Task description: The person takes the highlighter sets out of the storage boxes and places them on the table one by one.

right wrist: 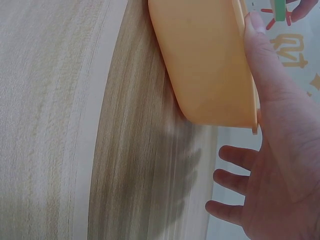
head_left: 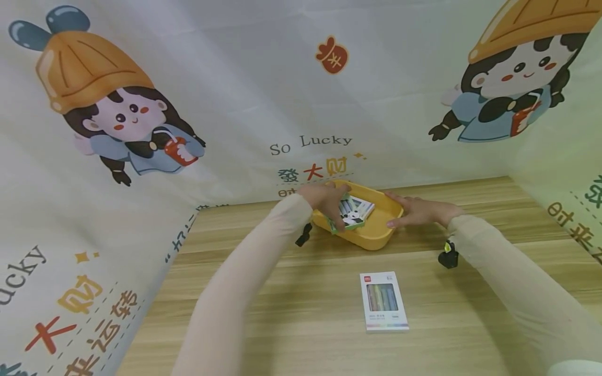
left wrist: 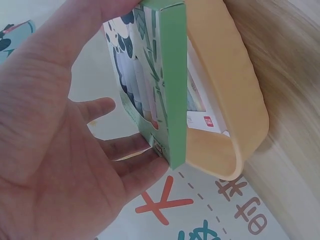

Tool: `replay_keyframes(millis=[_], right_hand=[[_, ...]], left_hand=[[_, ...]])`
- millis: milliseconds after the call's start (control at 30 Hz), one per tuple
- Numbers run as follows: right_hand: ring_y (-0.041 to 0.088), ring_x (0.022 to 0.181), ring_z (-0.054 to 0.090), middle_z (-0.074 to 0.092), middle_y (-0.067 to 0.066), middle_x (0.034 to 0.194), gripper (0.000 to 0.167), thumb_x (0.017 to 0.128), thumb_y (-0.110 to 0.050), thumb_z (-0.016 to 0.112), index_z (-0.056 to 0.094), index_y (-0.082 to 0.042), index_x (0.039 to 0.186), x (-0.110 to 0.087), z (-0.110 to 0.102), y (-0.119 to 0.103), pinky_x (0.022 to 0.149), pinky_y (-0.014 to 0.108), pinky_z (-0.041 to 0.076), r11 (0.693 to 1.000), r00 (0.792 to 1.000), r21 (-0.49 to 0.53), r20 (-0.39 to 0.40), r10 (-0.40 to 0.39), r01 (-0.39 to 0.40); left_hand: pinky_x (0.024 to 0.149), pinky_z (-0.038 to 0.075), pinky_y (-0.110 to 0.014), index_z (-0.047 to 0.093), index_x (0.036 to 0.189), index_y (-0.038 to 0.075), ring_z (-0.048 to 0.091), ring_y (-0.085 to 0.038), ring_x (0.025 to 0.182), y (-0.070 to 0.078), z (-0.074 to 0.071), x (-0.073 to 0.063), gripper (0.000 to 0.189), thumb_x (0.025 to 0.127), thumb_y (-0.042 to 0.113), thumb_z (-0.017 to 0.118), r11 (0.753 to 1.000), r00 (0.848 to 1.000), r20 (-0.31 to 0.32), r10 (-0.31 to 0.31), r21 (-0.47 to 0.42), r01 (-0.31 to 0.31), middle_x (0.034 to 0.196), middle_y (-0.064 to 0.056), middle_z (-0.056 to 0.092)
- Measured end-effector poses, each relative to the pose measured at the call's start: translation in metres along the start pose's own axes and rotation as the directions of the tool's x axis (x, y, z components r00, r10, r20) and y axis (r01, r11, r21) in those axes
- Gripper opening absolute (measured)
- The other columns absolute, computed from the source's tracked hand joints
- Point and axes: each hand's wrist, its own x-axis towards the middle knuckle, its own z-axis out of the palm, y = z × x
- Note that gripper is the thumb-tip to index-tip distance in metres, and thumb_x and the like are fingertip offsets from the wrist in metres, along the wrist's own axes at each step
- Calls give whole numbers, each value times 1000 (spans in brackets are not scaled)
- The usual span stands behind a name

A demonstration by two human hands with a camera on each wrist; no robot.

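Observation:
My left hand [head_left: 325,199] holds a green box of markers [left wrist: 172,90] with pandas and bamboo on it, tilted over the left part of a yellow plastic tray [head_left: 388,209]. Thumb and fingertips grip opposite ends of the box. A white box [head_left: 366,204] with a red logo lies in the tray, partly hidden by the green one. At the tray's right end, my right hand [head_left: 420,210] holds the rim, its thumb [right wrist: 267,60] laid along the edge. Its other visible fingers stand apart from the tray, and the index finger is hidden in the right wrist view.
Nearer on the wooden table [head_left: 301,292] lies a flat white box of coloured pens [head_left: 384,302] with a window. Printed cloth [head_left: 235,94] hangs behind the tray and along both sides. Black wrist straps [head_left: 448,256] hang below the sleeves.

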Motion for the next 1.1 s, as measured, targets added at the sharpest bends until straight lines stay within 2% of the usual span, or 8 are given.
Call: replay_keyframes(millis=[200,533,767,1000,1100], right_hand=[[53,147,21,19,29,161,103,89,-57,63,3,-13,160,0,1,0,116,71,21,1000,1000,8,-1,-3,3],[54,145,23,21,29,161,103,88,-59,63,4,-13,160,0,1,0,114,72,23,1000,1000,-6,-1,0,0],[54,147,20,19,28,162,102,89,-57,63,4,-14,160,0,1,0,115,72,21,1000,1000,6,0,5,-5],[55,146,20,18,29,161,102,89,-55,63,4,-13,160,0,2,1,114,73,21,1000,1000,21,-2,1,-1],[54,146,21,18,29,162,101,90,-55,63,3,-12,160,2,1,2,115,73,21,1000,1000,19,-3,-4,4]], left_hand=[[114,39,-52,11,157,39,41,-34,138,-2,1,-4,111,72,61,79,999,1000,-5,-10,-32,10,160,-9,27],[111,42,-49,15,157,34,45,-28,133,-1,4,-13,111,71,57,81,999,998,-33,49,-22,-50,155,-10,33],[114,36,-56,11,158,31,37,-31,142,-4,12,-17,114,72,54,83,991,992,-43,119,-50,-121,157,-14,29],[115,32,-63,10,158,31,30,-32,146,-6,15,-23,115,72,52,83,989,991,-44,125,-76,-128,160,-15,24],[116,32,-60,10,159,30,30,-32,146,-7,17,-25,115,72,52,83,988,990,-34,136,-68,-139,160,-16,24]])
